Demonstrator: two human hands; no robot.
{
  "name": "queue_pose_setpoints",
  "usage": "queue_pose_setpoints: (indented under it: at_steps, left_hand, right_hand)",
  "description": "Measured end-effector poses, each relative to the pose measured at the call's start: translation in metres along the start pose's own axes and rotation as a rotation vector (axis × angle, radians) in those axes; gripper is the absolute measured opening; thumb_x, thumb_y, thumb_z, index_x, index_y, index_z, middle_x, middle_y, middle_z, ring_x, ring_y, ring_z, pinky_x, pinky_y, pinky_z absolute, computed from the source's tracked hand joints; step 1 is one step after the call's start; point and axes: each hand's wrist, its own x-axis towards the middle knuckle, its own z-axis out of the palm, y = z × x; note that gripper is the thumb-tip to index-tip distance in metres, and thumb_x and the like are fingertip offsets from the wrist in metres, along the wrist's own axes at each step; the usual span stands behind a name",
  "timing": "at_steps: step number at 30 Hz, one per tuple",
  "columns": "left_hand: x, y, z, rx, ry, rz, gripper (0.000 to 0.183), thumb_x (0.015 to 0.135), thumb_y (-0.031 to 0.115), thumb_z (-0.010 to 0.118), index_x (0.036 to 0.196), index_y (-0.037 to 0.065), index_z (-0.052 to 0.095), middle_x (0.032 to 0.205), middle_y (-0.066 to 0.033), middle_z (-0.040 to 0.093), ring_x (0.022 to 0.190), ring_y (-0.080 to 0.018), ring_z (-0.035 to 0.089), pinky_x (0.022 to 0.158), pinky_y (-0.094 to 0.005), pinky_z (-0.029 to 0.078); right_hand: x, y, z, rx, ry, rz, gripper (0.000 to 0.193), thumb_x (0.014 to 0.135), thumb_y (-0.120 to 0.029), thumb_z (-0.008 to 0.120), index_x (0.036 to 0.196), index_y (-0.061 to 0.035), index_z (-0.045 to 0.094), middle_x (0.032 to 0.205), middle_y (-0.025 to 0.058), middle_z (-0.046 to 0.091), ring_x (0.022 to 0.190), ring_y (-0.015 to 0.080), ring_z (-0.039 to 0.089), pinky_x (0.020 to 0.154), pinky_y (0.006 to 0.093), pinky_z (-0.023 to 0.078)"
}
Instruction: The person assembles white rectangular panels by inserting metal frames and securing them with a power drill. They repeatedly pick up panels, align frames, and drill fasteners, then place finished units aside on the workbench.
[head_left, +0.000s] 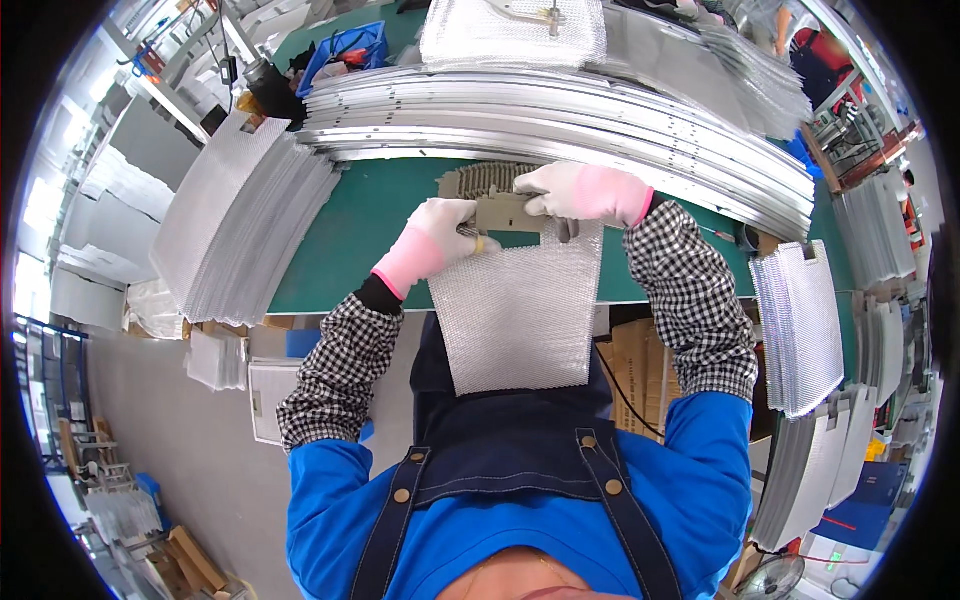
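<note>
A silvery mesh sheet (520,320) with a rectangular notch in its far edge hangs over the near side of the green table (330,230) in front of me. My left hand (432,238), in a white and pink glove, is closed on the sheet's far left corner beside the notch. A small flat beige plate (503,213) lies across the notch, between my hands. My right hand (575,192), gloved alike, pinches that plate at its right end, with fingertips reaching the sheet's edge. Just beyond, a row of similar beige pieces (490,180) stands packed together.
Long silvery metal strips (560,115) lie stacked across the table's far side. Stacks of mesh sheets stand at the left (245,220) and the right (800,325). A blue bin (350,50) sits far left, near a black cylinder (270,90). Cardboard (635,370) stands below the table.
</note>
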Motion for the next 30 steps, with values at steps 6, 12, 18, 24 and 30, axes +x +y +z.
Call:
queue_pose_setpoints:
  at_steps: [6, 12, 18, 24, 30]
  left_hand:
    - [-0.003, 0.002, -0.001, 0.025, -0.006, -0.061, 0.052, 0.073, 0.047, 0.086, 0.091, 0.001, 0.07, 0.085, -0.0167, 0.072, 0.085, -0.0327, 0.071, 0.076, -0.0412, 0.055]
    - [0.001, -0.01, -0.003, -0.138, -0.047, -0.057, 0.046, 0.076, 0.039, 0.087, 0.092, 0.0, 0.071, 0.08, -0.0124, 0.071, 0.074, -0.0251, 0.069, 0.07, -0.0368, 0.053]
    - [-0.002, -0.012, -0.011, -0.177, -0.103, 0.056, 0.04, 0.077, 0.034, 0.087, 0.092, 0.001, 0.071, 0.078, -0.0104, 0.07, 0.071, -0.0212, 0.066, 0.066, -0.0355, 0.051]
    - [-0.002, 0.004, -0.008, 0.021, -0.004, -0.022, 0.034, 0.079, 0.029, 0.085, 0.097, 0.002, 0.071, 0.084, -0.0098, 0.072, 0.077, -0.0195, 0.069, 0.071, -0.0333, 0.054]
    - [0.002, -0.021, -0.007, -0.339, 0.109, 0.078, 0.018, 0.09, 0.012, 0.072, 0.105, 0.004, 0.069, 0.094, -0.0112, 0.073, 0.085, -0.0238, 0.071, 0.08, -0.0323, 0.056]
  right_hand:
    - [-0.001, -0.011, 0.002, -0.107, 0.031, -0.022, 0.034, 0.103, -0.015, 0.049, 0.132, 0.0018, 0.053, 0.106, 0.0188, 0.068, 0.07, 0.0211, 0.074, 0.063, 0.0353, 0.061]
    - [-0.002, -0.004, 0.011, -0.104, 0.093, -0.056, 0.03, 0.102, -0.014, 0.048, 0.127, 0.0024, 0.054, 0.102, 0.0178, 0.067, 0.067, 0.0205, 0.073, 0.064, 0.0373, 0.061]
    - [-0.009, -0.015, 0.005, -0.076, 0.031, -0.009, 0.031, 0.102, -0.014, 0.049, 0.129, -0.0005, 0.056, 0.103, 0.0178, 0.068, 0.067, 0.0208, 0.073, 0.065, 0.0358, 0.06]
    - [0.008, -0.019, 0.017, -0.727, 0.119, -0.059, 0.041, 0.094, -0.019, 0.061, 0.132, -0.0062, 0.06, 0.108, 0.0169, 0.07, 0.101, 0.0272, 0.071, 0.087, 0.0417, 0.056]
    - [0.013, 0.047, 0.027, -0.215, 0.303, -0.098, 0.053, 0.09, -0.021, 0.068, 0.14, -0.0064, 0.058, 0.131, 0.0196, 0.065, 0.121, 0.0332, 0.061, 0.106, 0.04, 0.046]
